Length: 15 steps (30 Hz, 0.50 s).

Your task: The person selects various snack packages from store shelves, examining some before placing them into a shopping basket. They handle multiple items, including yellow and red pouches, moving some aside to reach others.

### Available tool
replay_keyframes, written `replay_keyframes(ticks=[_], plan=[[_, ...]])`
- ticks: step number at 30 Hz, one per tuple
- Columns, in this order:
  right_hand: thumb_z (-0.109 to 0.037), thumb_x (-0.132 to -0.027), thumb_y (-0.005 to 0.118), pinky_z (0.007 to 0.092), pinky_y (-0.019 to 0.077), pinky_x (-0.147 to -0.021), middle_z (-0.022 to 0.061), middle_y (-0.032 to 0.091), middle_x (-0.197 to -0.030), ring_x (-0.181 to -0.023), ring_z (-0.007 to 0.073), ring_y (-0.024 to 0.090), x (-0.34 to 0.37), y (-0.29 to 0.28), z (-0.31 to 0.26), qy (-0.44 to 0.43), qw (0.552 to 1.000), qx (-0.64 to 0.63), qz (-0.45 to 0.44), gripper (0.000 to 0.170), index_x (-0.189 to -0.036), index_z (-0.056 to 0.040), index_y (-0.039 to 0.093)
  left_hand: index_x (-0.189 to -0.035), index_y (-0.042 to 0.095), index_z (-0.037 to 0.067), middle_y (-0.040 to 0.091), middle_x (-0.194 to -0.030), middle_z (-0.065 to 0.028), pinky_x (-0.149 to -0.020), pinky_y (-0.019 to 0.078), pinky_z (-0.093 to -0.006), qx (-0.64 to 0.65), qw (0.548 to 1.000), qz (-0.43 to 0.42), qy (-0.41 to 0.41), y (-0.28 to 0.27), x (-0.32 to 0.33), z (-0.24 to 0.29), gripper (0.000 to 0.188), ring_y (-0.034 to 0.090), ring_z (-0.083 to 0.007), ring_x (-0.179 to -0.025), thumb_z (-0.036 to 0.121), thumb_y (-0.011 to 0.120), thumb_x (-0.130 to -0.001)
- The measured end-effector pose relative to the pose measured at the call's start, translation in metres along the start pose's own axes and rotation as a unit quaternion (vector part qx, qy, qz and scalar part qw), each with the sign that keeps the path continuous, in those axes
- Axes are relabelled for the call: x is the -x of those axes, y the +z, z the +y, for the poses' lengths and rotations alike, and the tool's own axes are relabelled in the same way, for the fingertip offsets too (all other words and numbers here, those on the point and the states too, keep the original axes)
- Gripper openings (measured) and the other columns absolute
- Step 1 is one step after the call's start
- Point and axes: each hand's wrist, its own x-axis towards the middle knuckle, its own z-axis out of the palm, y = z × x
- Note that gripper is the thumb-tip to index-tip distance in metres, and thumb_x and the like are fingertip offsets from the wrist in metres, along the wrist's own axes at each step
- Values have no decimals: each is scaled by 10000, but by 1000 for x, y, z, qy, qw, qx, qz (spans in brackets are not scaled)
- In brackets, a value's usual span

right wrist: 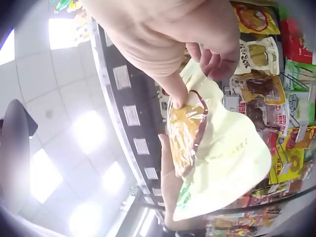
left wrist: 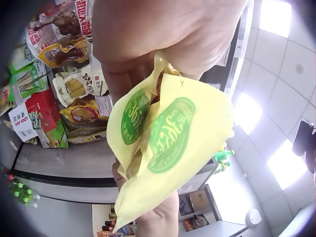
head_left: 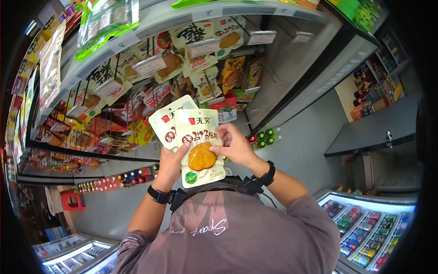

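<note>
L hand [head_left: 172, 165] gripped front pk [head_left: 200, 148], thumb over its L edge; rear pk [head_left: 166, 119] lay tilted behind it, partly covered. R hand [head_left: 237, 147] had its thumb on front pk's clear window, other fingers curled nr the R edge; couldn't tell if they gripped it too. Both pks were held up in front of shirt [head_left: 255, 228], nr snacks [head_left: 207, 84] hung on rack [head_left: 285, 55]. Bottles [head_left: 262, 139] stood R of the hands, w/ cooler [head_left: 365, 228] at lower R.
</note>
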Motion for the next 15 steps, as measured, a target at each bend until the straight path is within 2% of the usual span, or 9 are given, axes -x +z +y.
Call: replay_keyframes(ticks=[1,3,4,7,8,9,11,13,15], plan=[[-173,-758,770,261,482,-661,6,529,-867,-726,99,534,3,-1,2,0,1000,2,8,442,-1102,-42,526,-1219,502,-12,599,-1171,-93,-908,456,-308,-1,1000,-5,2,4,-2,0,385,574,-164,-1058,40,629,-860],[-110,-748,770,273,499,-715,30,555,-928,-763,120,566,7,-5,0,79,967,-237,48,509,-1160,-10,489,-1220,504,-16,600,-1172,-99,-909,455,-313,3,1000,-20,3,9,-4,-2,393,576,-167,-1056,37,638,-855],[-62,-762,750,275,504,-780,53,603,-999,-844,126,599,7,-11,2,101,960,-261,31,463,-1146,20,504,-1224,502,-14,596,-1181,-98,-916,451,-315,2,999,-33,15,9,-5,-5,390,571,-167,-1063,67,635,-867],[-57,-785,730,281,495,-830,75,630,-1052,-916,123,603,8,-24,1,77,962,-261,4,408,-1130,21,527,-1270,459,0,565,-1229,-91,-946,435,-325,6,998,-49,30,10,-7,-11,425,548,-176,-1104,132,612,-897],[-40,-804,705,285,483,-868,69,643,-1046,-944,120,600,7,-30,2,54,970,-236,24,337,-1096,20,548,-1312,419,14,539,-1268,-85,-969,423,-332,9,998,-49,34,10,-8,-11,461,530,-184,-1137,169,592,-914],[-14,-824,669,297,477,-885,72,634,-1070,-952,132,600,3,-37,1,28,961,-269,51,320,-1113,13,533,-1312,419,14,539,-1268,-85,-969,423,-332,11,998,-48,36,11,-8,-10,461,530,-184,-1137,169,592,-914],[12,-845,626,304,473,-900,90,625,-1098,-980,146,597,-9,-55,-4,-18,954,-275,113,302,-1124,4,509,-1244,493,-2,567,-1222,-80,-956,421,-315,-10,998,-5,59,11,-7,-6,394,541,-167,-1103,228,573,-934],[25,-860,597,309,469,-911,109,616,-1120,-1012,157,590,-31,-80,-9,-63,938,-310,142,292,-1129,-4,488,-1255,486,1,564,-1222,-78,-957,420,-312,7,999,7,52,3,-5,-3,389,542,-166,-1098,213,563,-938],[18,-864,595,311,463,-918,115,614,-1128,-1028,161,586,-53,-106,-8,-80,943,-287,151,279,-1119,-5,484,-1260,484,6,563,-1225,-76,-962,417,-313,2,998,35,57,-8,-1,-5,382,538,-161,-1101,198,560,-938]])
